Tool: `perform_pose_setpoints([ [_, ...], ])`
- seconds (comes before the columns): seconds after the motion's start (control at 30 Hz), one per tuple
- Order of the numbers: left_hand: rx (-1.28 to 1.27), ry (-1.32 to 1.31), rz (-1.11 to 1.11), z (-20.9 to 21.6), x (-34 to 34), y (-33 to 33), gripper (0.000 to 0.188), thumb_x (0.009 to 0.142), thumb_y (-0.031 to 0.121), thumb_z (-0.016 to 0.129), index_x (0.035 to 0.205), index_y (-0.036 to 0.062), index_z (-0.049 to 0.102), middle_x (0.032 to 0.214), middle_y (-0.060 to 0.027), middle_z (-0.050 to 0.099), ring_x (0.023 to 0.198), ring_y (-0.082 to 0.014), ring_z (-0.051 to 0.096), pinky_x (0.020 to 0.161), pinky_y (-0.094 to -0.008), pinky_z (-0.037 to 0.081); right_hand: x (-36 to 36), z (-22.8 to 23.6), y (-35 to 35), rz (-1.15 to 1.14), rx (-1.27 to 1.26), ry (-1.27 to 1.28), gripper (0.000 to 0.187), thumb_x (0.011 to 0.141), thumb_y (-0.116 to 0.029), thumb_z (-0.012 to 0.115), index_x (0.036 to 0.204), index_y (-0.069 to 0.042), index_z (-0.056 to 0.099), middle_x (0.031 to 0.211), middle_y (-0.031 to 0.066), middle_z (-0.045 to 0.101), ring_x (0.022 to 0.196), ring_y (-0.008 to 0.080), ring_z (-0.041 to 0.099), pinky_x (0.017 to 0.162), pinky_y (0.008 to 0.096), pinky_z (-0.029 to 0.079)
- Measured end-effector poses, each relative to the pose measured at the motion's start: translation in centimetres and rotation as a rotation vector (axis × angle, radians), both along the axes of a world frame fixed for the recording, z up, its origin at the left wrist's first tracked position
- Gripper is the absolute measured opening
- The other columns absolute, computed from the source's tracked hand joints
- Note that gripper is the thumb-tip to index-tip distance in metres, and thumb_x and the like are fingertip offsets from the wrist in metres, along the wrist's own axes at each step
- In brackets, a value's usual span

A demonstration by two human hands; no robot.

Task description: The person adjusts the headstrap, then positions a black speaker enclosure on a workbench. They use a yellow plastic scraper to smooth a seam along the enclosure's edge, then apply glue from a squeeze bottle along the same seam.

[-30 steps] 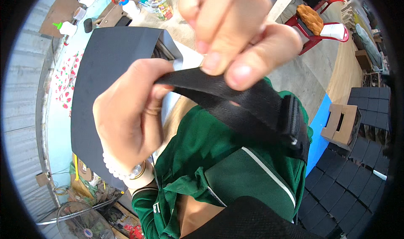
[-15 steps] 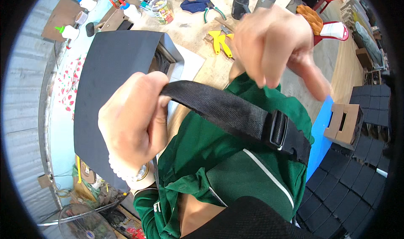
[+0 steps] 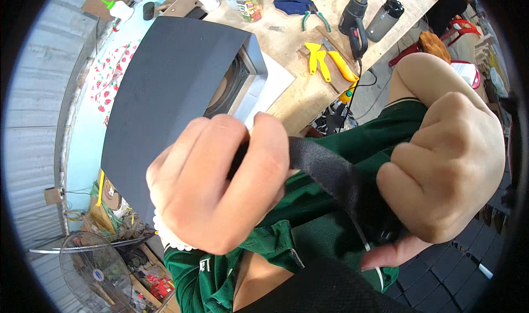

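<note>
A black webbing strap (image 3: 326, 165) runs between my hands in front of my green shirt (image 3: 297, 205). My left hand (image 3: 215, 186), a white beaded bracelet at its wrist, is closed around the strap's left end. My right hand (image 3: 446, 164) has its fingers curled at the strap's right part, with the thumb (image 3: 394, 255) below. That hand covers most of the area where the strap's buckle sits, so its exact grip is partly hidden. Behind my left hand stands a large dark grey box-like piece (image 3: 171, 76), its side opening showing something dark and coiled.
On the wooden workbench (image 3: 281, 100) lie yellow-handled tools (image 3: 318, 62), green-handled pliers (image 3: 315, 19), a heat gun (image 3: 354, 23), a dark bottle (image 3: 384, 19) and a clear tub (image 3: 248, 4). A fan (image 3: 95, 271) stands lower left. Black boxes (image 3: 441, 277) are stacked lower right.
My right hand has come down from above the strap onto its right part, covering the buckle. My left hand keeps the strap and appears farther right. The view has shifted over the bench.
</note>
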State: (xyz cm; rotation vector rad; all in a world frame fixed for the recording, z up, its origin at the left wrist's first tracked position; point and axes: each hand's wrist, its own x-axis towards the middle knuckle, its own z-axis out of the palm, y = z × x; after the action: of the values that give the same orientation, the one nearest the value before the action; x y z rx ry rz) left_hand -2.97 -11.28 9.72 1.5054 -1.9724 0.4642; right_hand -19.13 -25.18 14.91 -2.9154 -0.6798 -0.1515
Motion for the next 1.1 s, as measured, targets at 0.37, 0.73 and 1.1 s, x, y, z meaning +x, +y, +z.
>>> perform_pose_setpoints([
  [0.37,0.141,0.153,-0.344,-0.1,-1.9,-0.7,0.035,0.055,0.008,0.062,0.089,-0.0018,0.062,0.073,-0.0105,0.057,0.061,-0.0244,0.056,0.061,-0.0396,0.046,0.0,-0.8,-2.7,0.168,0.240,0.094,0.052,0.069,-0.050,0.068,0.050,-0.008,0.045,0.043,-0.0034,0.033,0.030,0.0151,0.036,0.035,0.0309,0.024],
  [0.73,-0.241,-0.252,-0.130,-0.2,-1.8,-1.5,0.020,0.042,0.018,0.056,0.062,0.0147,0.054,0.060,0.0012,0.044,0.055,-0.0144,0.044,0.057,-0.0311,0.037,-0.4,-0.2,-1.4,-0.057,0.183,0.079,0.055,0.068,-0.052,0.068,0.047,-0.008,0.041,0.041,-0.0022,0.030,0.030,0.0193,0.030,0.037,0.0326,0.020],
  [1.1,-0.103,-0.322,-0.137,-0.6,0.0,1.5,0.020,0.047,0.014,0.060,0.067,0.0143,0.054,0.063,-0.0006,0.050,0.060,-0.0165,0.054,0.055,-0.0292,0.035,-1.7,-1.3,-1.4,-0.084,0.236,0.063,0.049,0.074,-0.049,0.062,0.051,-0.008,0.049,0.042,-0.0020,0.031,0.030,0.0178,0.033,0.036,0.0300,0.021],
])
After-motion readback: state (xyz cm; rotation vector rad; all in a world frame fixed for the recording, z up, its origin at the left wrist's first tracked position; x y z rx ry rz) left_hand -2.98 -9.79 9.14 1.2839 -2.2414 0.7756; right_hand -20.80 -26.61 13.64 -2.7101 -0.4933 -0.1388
